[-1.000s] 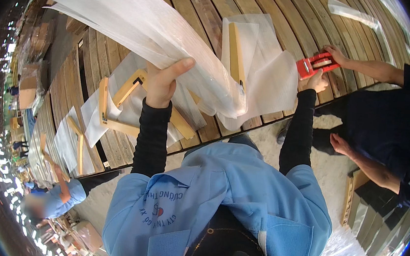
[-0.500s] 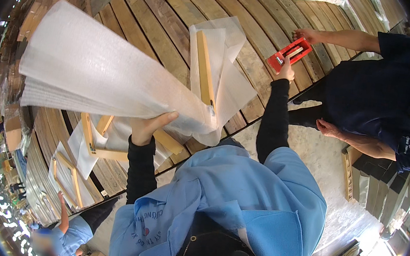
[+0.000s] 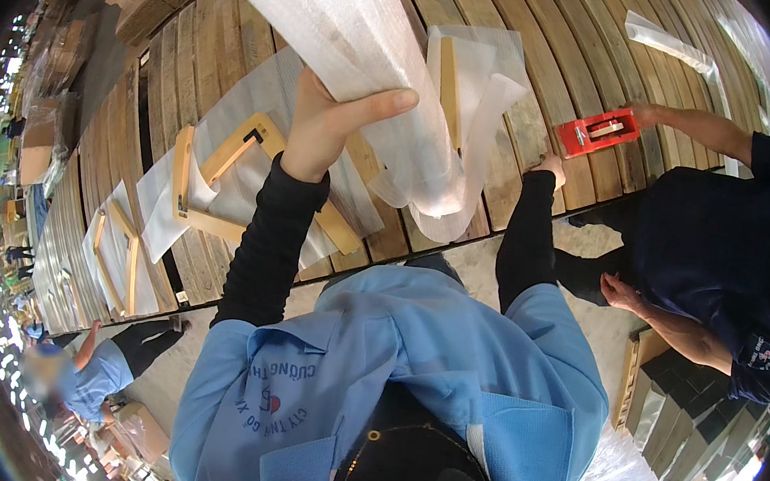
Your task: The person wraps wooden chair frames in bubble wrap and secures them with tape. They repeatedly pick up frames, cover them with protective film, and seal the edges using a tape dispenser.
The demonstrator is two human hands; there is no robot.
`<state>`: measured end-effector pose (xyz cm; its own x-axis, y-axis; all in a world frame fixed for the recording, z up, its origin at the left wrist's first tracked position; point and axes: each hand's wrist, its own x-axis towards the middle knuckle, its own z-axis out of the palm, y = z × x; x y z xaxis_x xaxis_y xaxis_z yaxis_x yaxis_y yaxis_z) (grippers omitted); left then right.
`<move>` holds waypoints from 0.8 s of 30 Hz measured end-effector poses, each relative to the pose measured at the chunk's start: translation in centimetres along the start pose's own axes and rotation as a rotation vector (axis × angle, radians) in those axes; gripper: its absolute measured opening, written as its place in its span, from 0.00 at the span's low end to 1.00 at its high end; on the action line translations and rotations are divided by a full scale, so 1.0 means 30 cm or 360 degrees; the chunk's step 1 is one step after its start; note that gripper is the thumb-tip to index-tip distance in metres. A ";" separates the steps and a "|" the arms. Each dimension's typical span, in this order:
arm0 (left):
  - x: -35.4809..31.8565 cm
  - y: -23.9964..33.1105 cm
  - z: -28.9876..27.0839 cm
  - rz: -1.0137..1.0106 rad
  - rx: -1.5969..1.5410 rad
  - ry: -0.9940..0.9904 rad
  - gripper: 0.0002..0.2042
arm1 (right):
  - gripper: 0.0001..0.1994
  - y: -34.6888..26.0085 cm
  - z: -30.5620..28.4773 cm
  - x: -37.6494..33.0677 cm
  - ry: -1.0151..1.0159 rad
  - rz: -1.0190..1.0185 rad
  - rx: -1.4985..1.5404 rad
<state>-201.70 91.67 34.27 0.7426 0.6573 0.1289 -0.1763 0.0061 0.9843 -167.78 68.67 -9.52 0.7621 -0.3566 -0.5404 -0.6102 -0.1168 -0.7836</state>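
Note:
My left hand (image 3: pixel 340 125) is closed round a thick bundle of white foam sheets (image 3: pixel 333 13), thumb on top, fingers hidden beneath. The bundle hangs over the plank table, its near end bent and curling by a wooden bar (image 3: pixel 449 89) that lies on more foam. My right hand (image 3: pixel 551 170) is at the table edge, just short of a red box-shaped object (image 3: pixel 597 132) with a pale bar and a metal part inside. It appears to hold nothing, fingers loosely apart. The co-worker's hand (image 3: pixel 644 115) is at the red object's far end.
Yellowish wooden frame pieces (image 3: pixel 211 222) with dark corner fittings lie on foam at left; another frame (image 3: pixel 131 262) lies farther along. The co-worker in dark clothing (image 3: pixel 720 226) stands at right. Another person in blue (image 3: pixel 103 376) is at lower left. Foam strips (image 3: pixel 672 46) lie at far right.
My left hand has lifted and swung the foam bundle away and to the right. My right hand has let go of the red object, which the co-worker's hand now touches alone.

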 end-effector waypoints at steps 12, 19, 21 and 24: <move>-0.014 -0.008 -0.044 -0.0074 0.0001 0.0042 0.23 | 0.12 -0.719 -0.454 -1.492 -0.1828 -0.2247 -0.0335; -0.048 -0.010 -0.074 -0.0033 0.0022 -0.0023 0.21 | 0.22 -0.635 -0.371 -1.545 -0.0958 -0.2902 -0.0785; -0.061 -0.009 -0.078 -0.0002 -0.0009 0.0005 0.21 | 0.27 -0.655 -0.398 -1.511 -0.0781 -0.2878 -0.0956; -0.080 -0.009 -0.076 -0.0072 0.0015 -0.0070 0.22 | 0.32 -0.667 -0.400 -1.463 -0.1005 -0.2659 -0.1047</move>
<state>-204.89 91.82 33.41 0.7776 0.6225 0.0890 -0.1357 0.0280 0.9904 -191.60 75.54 33.55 0.4401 0.8028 0.4022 0.8713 -0.2736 -0.4073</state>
